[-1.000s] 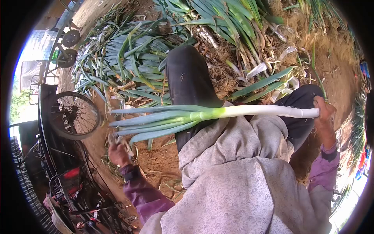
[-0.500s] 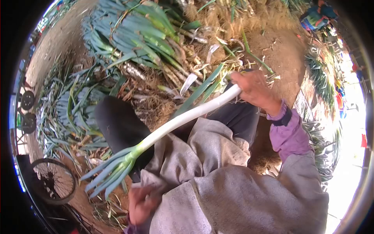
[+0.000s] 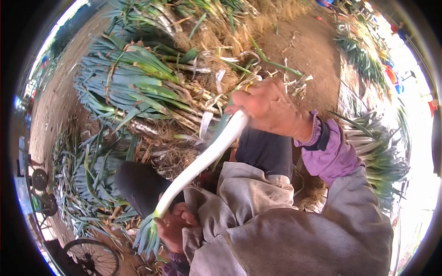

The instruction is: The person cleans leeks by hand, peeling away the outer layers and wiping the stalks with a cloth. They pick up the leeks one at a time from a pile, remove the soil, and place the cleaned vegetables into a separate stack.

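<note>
One leek (image 3: 200, 170) lies slantwise across my lap, its long white shaft rising to the right and its trimmed-looking green leaves pointing down left. My right hand (image 3: 271, 108) is closed around the root end, hiding that end; a yellow band shows on a finger. Low at the left, my left hand (image 3: 172, 227) has curled fingers and meets the leek where the white turns green. A long green leaf runs behind the shaft near my right hand.
Tied leek bundles (image 3: 124, 78) with roots lie on the ground ahead. More leeks (image 3: 92, 179) lie left of my knee, and others (image 3: 373, 152) to the right. A spoked wheel (image 3: 94, 257) stands at the lower left. Bare soil (image 3: 308, 50) shows farther out.
My right hand has moved left with the leek, which now tilts more steeply. My left hand has come up to the base of the leaves. The whole view has shifted.
</note>
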